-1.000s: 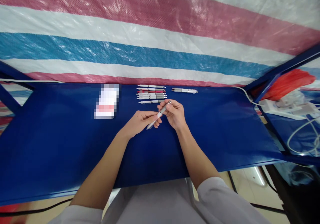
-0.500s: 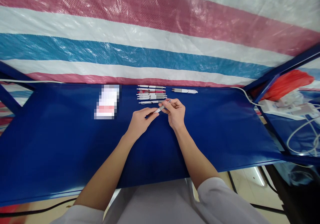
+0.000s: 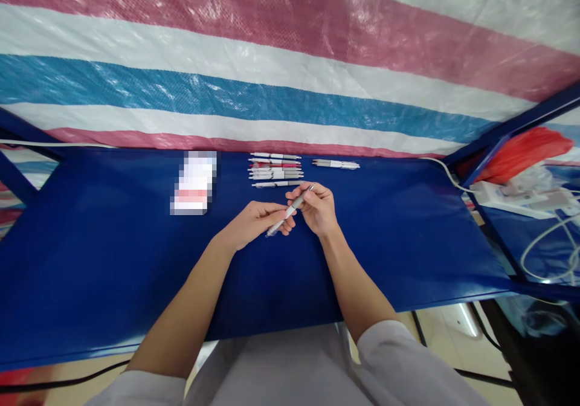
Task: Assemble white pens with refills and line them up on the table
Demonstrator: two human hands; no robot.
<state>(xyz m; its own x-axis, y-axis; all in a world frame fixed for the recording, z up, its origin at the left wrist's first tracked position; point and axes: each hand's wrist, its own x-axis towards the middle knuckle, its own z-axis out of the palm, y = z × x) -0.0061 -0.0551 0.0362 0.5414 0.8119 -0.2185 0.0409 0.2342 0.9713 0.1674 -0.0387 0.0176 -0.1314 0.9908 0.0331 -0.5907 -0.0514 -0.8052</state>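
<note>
Between my two hands a white and grey pen is held at a slant, its grey tip end up to the right and its clear clip end down to the left. My left hand is closed on the white barrel. The fingers of my right hand pinch the grey part near the tip. Just beyond them on the blue table lies a row of several pens, mostly white with one red. Farther right, a few more pens lie close together.
A blurred-out white and pink rectangle lies left of the pens. A striped plastic sheet hangs along the table's back edge. At the right, beyond a blue frame post, are a white power strip, cables and a red plastic bag.
The pen has come toward me and more of its white barrel shows. My left hand has shifted down along it, fingers now wrapped under it; my right hand stays near the tip.
</note>
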